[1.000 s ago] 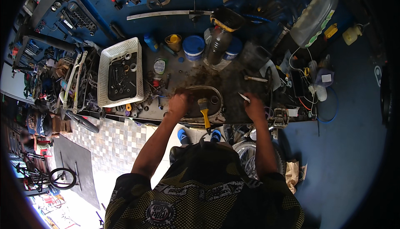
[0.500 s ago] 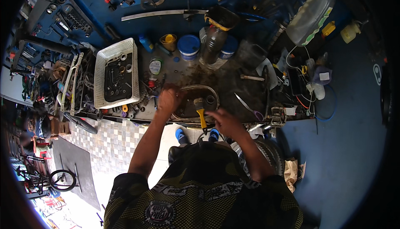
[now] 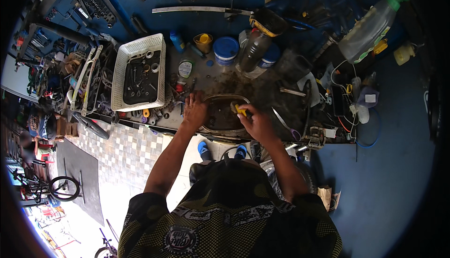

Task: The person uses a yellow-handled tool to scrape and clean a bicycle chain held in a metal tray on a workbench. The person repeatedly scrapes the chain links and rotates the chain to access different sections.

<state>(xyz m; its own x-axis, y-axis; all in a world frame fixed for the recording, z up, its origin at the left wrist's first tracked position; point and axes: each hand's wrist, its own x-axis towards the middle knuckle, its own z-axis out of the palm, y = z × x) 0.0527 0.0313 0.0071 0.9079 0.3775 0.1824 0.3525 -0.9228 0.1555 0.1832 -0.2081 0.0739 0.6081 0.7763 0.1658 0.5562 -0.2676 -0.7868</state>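
A brush with a yellow handle is gripped in my right hand. Its bristle end points down into an oval basin at the bench's front edge. Brown liquid and several small dark parts show inside the basin. My left hand lies at the basin's left rim, fingers stretched forward and slightly apart. Whether its thumb side presses on the rim, I cannot tell. Scissors with purple handles lie to the right of the basin.
A white plastic basket of metal parts stands left. Behind the basin are a blue-lidded tub, a dark bottle and a labelled bottle. Cables and a clear bottle are on the right. A dirty metal bench carries them.
My right hand has taken hold of the brush, which leaned on the basin's front rim, and moved it inside. My left hand has settled at the left rim. The view has shifted slightly.
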